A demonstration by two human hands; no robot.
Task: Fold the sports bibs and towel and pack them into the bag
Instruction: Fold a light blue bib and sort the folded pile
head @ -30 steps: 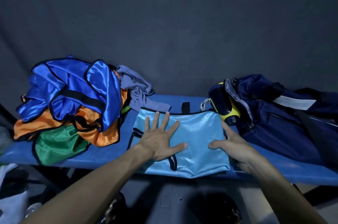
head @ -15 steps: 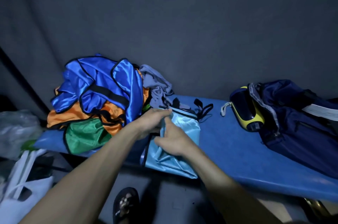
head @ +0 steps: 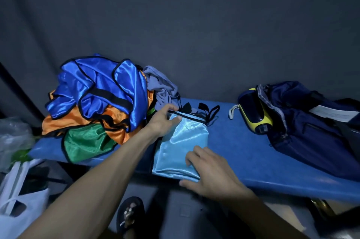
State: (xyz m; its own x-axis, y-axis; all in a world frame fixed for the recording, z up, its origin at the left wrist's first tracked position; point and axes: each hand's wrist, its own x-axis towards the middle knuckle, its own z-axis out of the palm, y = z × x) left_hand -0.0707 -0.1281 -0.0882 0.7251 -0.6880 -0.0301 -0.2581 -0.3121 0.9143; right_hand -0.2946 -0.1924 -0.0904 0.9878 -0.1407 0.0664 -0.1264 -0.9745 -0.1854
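A light blue bib (head: pixel 182 141) lies folded into a narrow rectangle on the blue bench (head: pixel 243 145). My left hand (head: pixel 162 120) holds its upper left corner by the black trim, thumb on top of the cloth. My right hand (head: pixel 209 171) rests with relaxed fingers on the lower right corner at the bench's front edge. A heap of royal blue, orange and green bibs (head: pixel 97 102) lies on the left, with a grey towel (head: pixel 161 88) behind it. The navy bag (head: pixel 311 127) lies unzipped on the right.
A yellow and dark case (head: pixel 253 112) sticks out of the bag's mouth. White plastic bags (head: pixel 17 190) sit on the floor at the left. A foot in a sandal (head: pixel 129 215) shows under the bench. A dark wall stands behind.
The bib was spread wide under both flat hands a second ago; it has been folded in half to the left. My right hand has since slid down to its lower corner.
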